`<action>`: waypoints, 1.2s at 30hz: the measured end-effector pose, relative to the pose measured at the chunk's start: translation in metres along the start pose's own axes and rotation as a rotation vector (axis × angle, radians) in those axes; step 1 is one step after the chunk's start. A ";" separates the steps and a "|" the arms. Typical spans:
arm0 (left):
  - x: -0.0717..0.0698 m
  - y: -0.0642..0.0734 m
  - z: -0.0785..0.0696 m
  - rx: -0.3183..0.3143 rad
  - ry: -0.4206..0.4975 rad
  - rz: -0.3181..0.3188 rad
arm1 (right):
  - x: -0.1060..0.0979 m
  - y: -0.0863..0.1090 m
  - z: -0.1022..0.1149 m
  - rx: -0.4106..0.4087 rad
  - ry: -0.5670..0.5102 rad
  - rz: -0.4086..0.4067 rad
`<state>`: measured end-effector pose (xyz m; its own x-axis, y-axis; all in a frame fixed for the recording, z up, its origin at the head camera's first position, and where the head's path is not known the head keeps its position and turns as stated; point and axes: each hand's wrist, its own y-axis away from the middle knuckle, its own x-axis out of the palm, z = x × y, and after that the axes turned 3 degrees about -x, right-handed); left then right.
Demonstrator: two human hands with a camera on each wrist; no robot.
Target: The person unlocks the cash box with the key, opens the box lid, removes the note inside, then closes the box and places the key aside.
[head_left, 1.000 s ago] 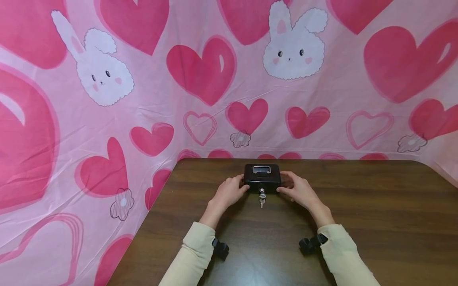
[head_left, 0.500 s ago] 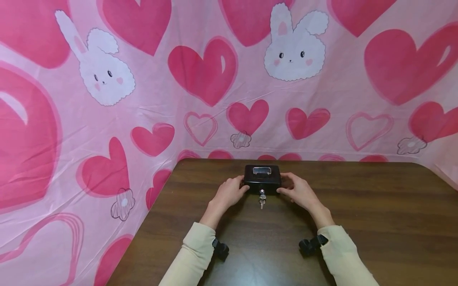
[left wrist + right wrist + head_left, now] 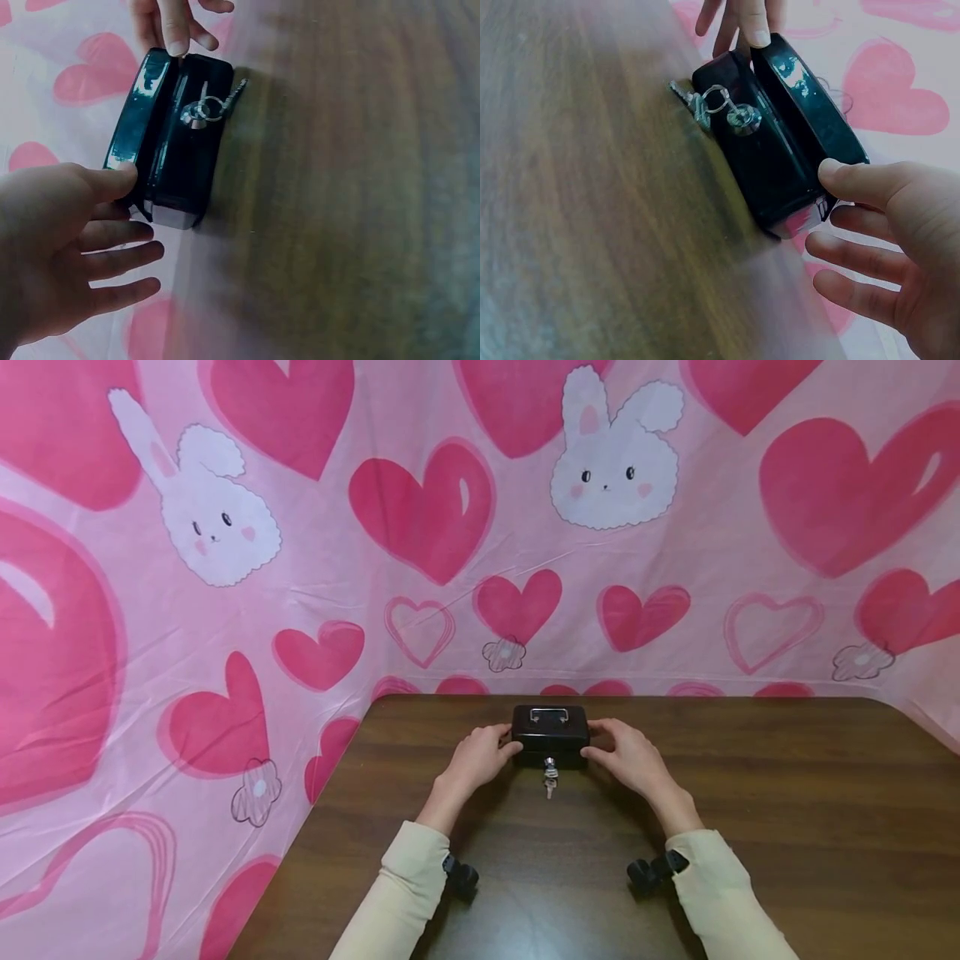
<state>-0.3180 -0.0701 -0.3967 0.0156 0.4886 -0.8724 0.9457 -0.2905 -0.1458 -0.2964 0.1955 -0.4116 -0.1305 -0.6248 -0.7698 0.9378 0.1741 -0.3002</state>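
A small black metal cash box (image 3: 551,747) stands at the back of the table, its lock side facing me. Keys on a ring (image 3: 551,782) hang from the silver lock (image 3: 742,118) on its front. My left hand (image 3: 477,757) pinches the left end of the lid (image 3: 141,112), thumb at the front edge. At the other end my right hand (image 3: 632,762) pinches the lid the same way. Both wrist views show a narrow gap between the lid and the body of the box. The inside is too dark to make out.
The brown wooden table (image 3: 787,827) has its back edge just behind the cash box. A pink cloth (image 3: 517,539) with hearts and rabbits hangs behind the table and along its left side. Each wrist wears a black camera.
Both hands have risen slightly with the lid, which now tilts up a little at the front. The glare on the lid around its handle has gone. The box has stayed in place.
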 end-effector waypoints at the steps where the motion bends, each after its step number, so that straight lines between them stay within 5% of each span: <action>1: -0.001 -0.001 0.000 0.002 0.003 -0.002 | -0.001 -0.001 0.001 -0.002 0.002 -0.004; 9: -0.009 -0.006 -0.002 -0.009 0.072 -0.017 | -0.002 -0.003 0.002 0.008 -0.025 -0.043; 21: -0.009 -0.023 -0.005 -0.038 0.299 -0.120 | -0.005 -0.020 0.013 0.099 -0.257 -0.155; 36: -0.009 -0.035 -0.008 -0.058 0.372 -0.042 | -0.003 -0.041 0.013 0.158 -0.309 -0.158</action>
<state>-0.3490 -0.0579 -0.3805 0.0829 0.7674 -0.6358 0.9646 -0.2221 -0.1422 -0.3304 0.1803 -0.3891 -0.1968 -0.8390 -0.5073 0.9551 -0.0471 -0.2927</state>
